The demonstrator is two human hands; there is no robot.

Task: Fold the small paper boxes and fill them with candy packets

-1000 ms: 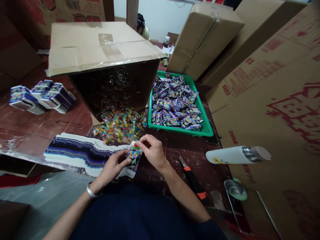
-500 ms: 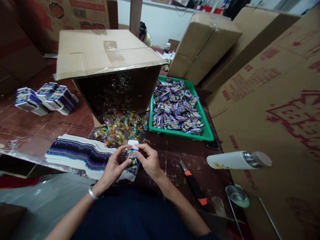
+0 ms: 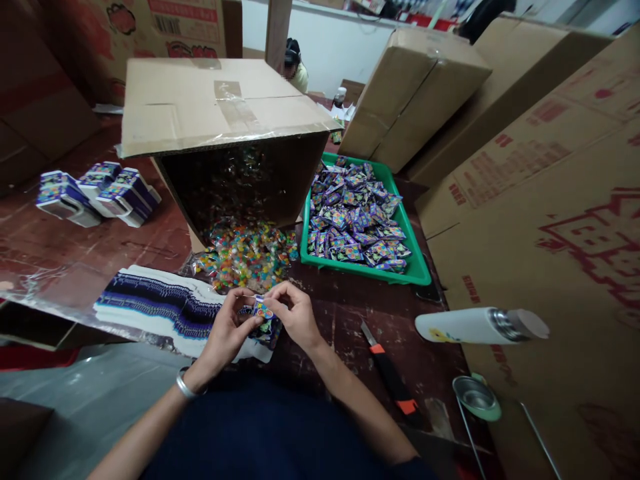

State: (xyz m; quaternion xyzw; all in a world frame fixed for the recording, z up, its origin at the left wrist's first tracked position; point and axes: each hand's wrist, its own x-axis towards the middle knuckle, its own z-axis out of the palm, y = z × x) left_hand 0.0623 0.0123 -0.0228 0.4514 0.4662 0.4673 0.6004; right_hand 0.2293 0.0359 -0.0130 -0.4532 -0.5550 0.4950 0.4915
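White end flap no longer stands up past the small carton (image 3: pixel 267 328); right hand (image 3: pixel 296 320) has thumb and fingers pinched on that end. Carton sits between both hands; left hand (image 3: pixel 231 333) is curled nearly closed on its side, thumb on face. Probably light, thin card, crushable, slightly slick: hold by side edges, not mid-panel. Fanned flat cartons (image 3: pixel 155 307) left of left hand; candy bags (image 3: pixel 250 253) just beyond both.

Dark navy top (image 3: pixel 280 427), smooth silver bangle (image 3: pixel 185 386) around the left wrist
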